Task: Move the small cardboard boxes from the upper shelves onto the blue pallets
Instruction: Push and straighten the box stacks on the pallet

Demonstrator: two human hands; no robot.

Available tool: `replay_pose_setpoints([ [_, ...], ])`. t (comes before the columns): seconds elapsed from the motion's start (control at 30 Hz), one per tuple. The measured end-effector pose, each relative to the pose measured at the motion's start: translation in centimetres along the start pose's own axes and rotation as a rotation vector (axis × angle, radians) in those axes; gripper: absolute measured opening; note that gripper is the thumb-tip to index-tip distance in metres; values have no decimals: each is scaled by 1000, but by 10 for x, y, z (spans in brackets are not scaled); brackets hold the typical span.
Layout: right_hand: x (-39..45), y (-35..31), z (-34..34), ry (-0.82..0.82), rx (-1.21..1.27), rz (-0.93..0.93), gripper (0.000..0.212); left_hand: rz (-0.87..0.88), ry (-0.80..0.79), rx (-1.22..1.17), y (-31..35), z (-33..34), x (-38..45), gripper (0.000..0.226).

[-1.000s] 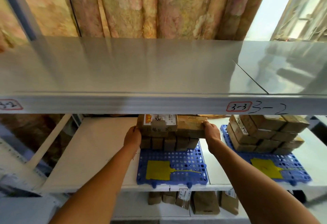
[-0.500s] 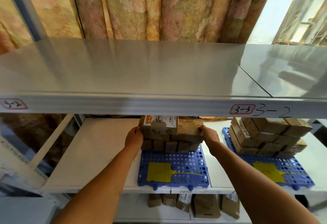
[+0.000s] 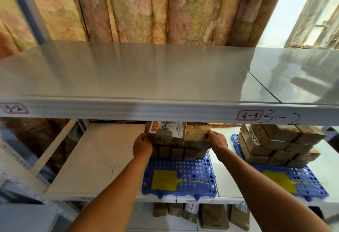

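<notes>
A stack of small brown cardboard boxes [image 3: 176, 136] stands on the back part of a blue perforated pallet [image 3: 183, 175] on the white middle shelf. My left hand [image 3: 142, 146] presses against the stack's left side. My right hand [image 3: 216, 140] grips the right end of the top layer of boxes. The top of the stack is partly hidden behind the front lip of the bare grey upper shelf [image 3: 128, 70]. A second blue pallet [image 3: 300, 180] at the right carries another pile of cardboard boxes [image 3: 275, 143].
A yellow tag lies on each pallet's front part. The upper shelf's front lip [image 3: 146, 110] bears handwritten labels. More brown packages [image 3: 201, 213] stand on the lowest shelf. A flowered curtain [image 3: 156, 8] hangs behind, with a window at the right.
Both hands stay on the stack's sides and have shifted slightly farther back with the top boxes. The view has tilted up a little.
</notes>
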State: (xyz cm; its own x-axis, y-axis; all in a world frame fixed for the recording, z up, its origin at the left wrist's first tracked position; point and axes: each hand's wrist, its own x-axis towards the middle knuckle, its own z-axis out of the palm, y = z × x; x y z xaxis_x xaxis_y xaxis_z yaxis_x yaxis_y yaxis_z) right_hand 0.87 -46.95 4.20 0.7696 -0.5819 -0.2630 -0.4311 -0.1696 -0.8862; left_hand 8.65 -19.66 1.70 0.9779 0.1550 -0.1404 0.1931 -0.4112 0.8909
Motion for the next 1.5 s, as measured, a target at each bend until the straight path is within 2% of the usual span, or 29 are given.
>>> replay_pose_setpoints([
  [0.13, -3, -6, 0, -14, -85, 37, 35, -27, -36, -5, 3, -2, -1, 38],
  [0.2, -6, -5, 0, 139, -319, -68, 51, -61, -59, -38, 5, -4, -3, 40],
  [0.23, -9, -4, 0, 263, -413, -223, 56, -68, -49, -77, 6, -4, -4, 43],
  [0.27, -15, -5, 1, 339, -451, -454, 56, -46, -19, -129, 7, -5, -7, 46],
  [0.3, -19, -6, 5, 324, -466, -689, 55, 19, 22, -179, 8, -6, -9, 49],
  [0.33, -24, -8, 11, 246, -503, -847, 58, 117, 58, -209, 9, -8, -13, 48],
  [0.37, -28, -10, 19, 160, -571, -919, 64, 216, 80, -210, 10, -9, -17, 43],
  [0.47, -32, -19, 40, 63, -687, -893, 75, 352, 123, -164, 12, -7, -21, 39],
  [0.57, -28, -27, 48, 60, -588, -905, 65, 394, 162, -154, 16, -6, -16, 40],
  [0.63, -23, -35, 49, 111, -542, -926, 56, 356, 154, -128, 22, -8, -9, 42],
  [0.8, -16, -42, 44, 141, -503, -884, 44, 314, 77, 89, 31, -9, 2, 43],
  [0.97, -9, -34, 46, 133, -584, -851, 53, 348, 49, 203, 30, -6, 2, 43],
  [1.07, -6, -30, 37, 127, -474, -799, 53, 334, 35, 211, 29, -9, 4, 48],
  [1.13, 0, -27, 28, 217, -337, -666, 53, 306, 34, 199, 29, -12, 6, 51],
  [1.23, 15, -18, 9, 335, -133, -244, 51, 183, -2, 61, 23, -18, 17, 50],
  [1.33, 22, -1, -5, 200, 124, 29, 59, -41, -53, -230, 9, -20, 22, 58],
  [1.4, 21, 11, -6, 35, 250, 97, 61, -153, -142, -298, 2, -16, 20, 57],
  [1.5, 16, 20, 2, -141, 284, 123, 55, -188, -241, -388, -2, -7, 11, 38],
])
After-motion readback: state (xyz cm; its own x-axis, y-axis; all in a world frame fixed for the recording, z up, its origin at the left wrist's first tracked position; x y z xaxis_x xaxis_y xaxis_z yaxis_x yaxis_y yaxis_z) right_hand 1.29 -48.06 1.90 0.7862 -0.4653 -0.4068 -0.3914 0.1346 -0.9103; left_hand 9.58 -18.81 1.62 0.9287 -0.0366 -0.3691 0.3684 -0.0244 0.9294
